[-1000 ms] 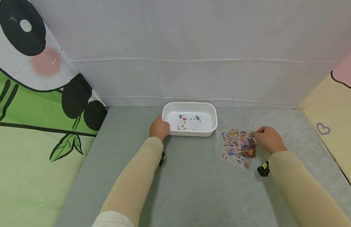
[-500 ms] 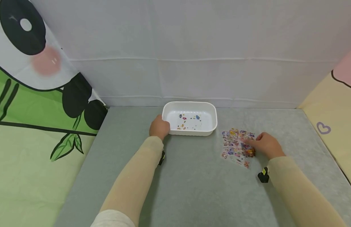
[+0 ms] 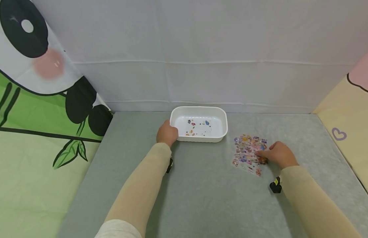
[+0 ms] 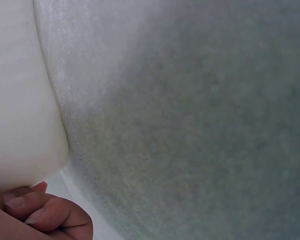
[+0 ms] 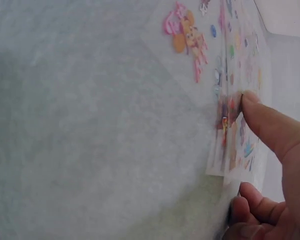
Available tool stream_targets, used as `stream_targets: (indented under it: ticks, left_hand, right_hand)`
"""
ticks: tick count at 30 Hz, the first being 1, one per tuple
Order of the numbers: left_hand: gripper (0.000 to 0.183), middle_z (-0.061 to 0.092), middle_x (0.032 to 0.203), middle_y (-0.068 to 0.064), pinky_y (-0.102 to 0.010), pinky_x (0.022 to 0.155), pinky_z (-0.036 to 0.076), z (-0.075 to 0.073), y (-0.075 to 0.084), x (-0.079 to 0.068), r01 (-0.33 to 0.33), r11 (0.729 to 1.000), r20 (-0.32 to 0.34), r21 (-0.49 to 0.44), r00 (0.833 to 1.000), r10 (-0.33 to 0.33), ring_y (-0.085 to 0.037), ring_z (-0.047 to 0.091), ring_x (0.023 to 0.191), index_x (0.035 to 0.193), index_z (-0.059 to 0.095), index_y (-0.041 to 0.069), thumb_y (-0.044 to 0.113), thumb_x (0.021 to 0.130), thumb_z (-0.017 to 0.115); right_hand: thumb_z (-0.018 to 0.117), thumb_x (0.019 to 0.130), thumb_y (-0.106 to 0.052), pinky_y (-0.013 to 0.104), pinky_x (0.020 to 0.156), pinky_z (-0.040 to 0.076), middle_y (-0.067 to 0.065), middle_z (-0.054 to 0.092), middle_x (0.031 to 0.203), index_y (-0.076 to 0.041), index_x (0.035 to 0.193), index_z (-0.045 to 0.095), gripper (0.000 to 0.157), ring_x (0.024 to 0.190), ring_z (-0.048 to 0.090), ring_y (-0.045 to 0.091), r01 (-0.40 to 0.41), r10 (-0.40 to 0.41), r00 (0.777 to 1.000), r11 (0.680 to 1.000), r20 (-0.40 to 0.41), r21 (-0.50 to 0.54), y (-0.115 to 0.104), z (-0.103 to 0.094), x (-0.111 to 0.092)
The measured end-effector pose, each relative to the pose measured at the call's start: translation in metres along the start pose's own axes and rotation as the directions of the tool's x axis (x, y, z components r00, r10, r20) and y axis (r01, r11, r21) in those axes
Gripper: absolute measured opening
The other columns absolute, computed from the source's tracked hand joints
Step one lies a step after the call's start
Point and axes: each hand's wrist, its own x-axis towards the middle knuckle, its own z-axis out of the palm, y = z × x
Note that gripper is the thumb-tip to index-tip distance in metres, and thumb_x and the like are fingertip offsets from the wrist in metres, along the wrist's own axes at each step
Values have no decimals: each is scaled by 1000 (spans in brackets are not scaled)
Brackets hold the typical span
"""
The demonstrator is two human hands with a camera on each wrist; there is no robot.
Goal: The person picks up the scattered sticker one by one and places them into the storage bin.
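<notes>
In the head view, my left hand (image 3: 167, 134) grips the left end of a white plastic tray (image 3: 224, 132). Its curled fingers show beneath the tray's wall (image 4: 25, 100) in the left wrist view. Small colourful pieces (image 3: 193, 124) dot the tray's floor. To the right lie clear, overlapping sheets of colourful stickers (image 3: 243, 148). My right hand (image 3: 280, 155) is at their right side, one digit straight and laid over them. Close up in the right wrist view, that digit's tip touches the sticker sheets (image 5: 247, 150), while the other fingers are curled near the sheets' edge.
A grey tabletop (image 3: 201, 185) carries everything, with a white cloth backdrop (image 3: 201, 82) behind the tray. Printed cartoon panels flank it, a green and white one (image 3: 32, 125) on the left and a cream one (image 3: 344, 112) on the right.
My right hand has moved from the sheets' upper right corner down along their right side, its digit now over the printed part. The left hand and tray have stayed put.
</notes>
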Motion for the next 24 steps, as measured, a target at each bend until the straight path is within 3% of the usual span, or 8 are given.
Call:
stream_targets:
  ticks: [5,9,13,18,21,24]
  left_hand:
    - [52,59,141,-16,-49,101,47,0,1,-2,4,1000,-1,-4,1000,-4,-30,59,118,152,45,6,13,101,46]
    - [51,59,140,-15,-49,101,48,0,1,-2,2,1000,-7,-4,1000,-2,-30,59,117,151,46,6,14,101,46]
    - [51,60,139,-15,-48,100,48,1,0,-1,0,1000,-8,-4,1000,0,-30,59,116,151,46,6,14,101,47]
    - [50,60,139,-15,-49,101,48,2,1,-1,5,1000,-9,-9,1000,-5,-30,59,115,151,47,6,14,101,47]
    - [50,60,139,-15,-48,101,48,1,1,-1,7,1000,-6,-10,1000,-7,-30,59,116,151,47,6,14,101,47]
    - [50,60,139,-16,-49,101,48,1,2,-2,7,1000,-7,-12,1000,-7,-30,59,116,151,47,5,14,101,47]
  right_hand:
    - [77,87,-53,35,55,27,-4,26,61,-17,64,38,57,57,23,16,12,-13,1000,999,23,37,0,-3,2]
    - [77,88,-49,34,53,28,-7,26,56,-20,58,40,56,53,23,13,27,-28,999,998,25,52,3,-5,4]
    - [77,90,-44,35,56,33,-2,40,62,-13,67,49,48,58,35,17,19,-19,1000,999,4,42,5,-7,5]
    - [73,95,-35,37,59,42,11,59,83,-1,89,59,37,69,49,24,19,-18,1000,999,-22,40,5,-9,4]
    - [67,99,-31,37,60,41,12,59,85,1,93,59,33,68,49,24,25,-24,999,999,-22,43,4,-9,5]
    - [60,102,-29,37,57,37,7,51,75,-4,86,53,31,62,43,22,40,-39,999,997,-13,64,4,-7,6]
